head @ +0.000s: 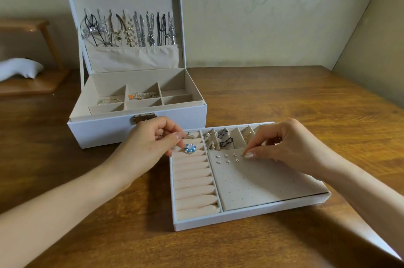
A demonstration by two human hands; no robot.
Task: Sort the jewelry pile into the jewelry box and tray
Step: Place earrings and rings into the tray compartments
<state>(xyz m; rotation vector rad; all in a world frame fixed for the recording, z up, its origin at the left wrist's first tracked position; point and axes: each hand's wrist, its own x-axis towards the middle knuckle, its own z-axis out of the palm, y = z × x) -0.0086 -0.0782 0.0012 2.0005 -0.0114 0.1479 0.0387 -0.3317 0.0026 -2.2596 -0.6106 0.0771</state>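
The white jewelry tray [240, 216] lies on the wooden table in front of me. My right hand [282, 143] pinches a small stud earring [244, 154] against the tray's perforated earring panel [262, 180], beside several star studs [231, 157]. My left hand [150, 143] has its fingers curled at the top of the ring rolls [192, 180], touching a blue flower ring [189, 148] seated there. Behind stands the open white jewelry box [137, 130], with necklaces [131, 29] hung in its lid and bracelets [141, 95] in its compartments.
Small tray compartments [225, 139] at the back hold earrings and black pieces. A wooden stand [32, 80] with a white cushion [19, 69] sits at the far left. A wall runs behind the table, and a slanted panel rises at the right.
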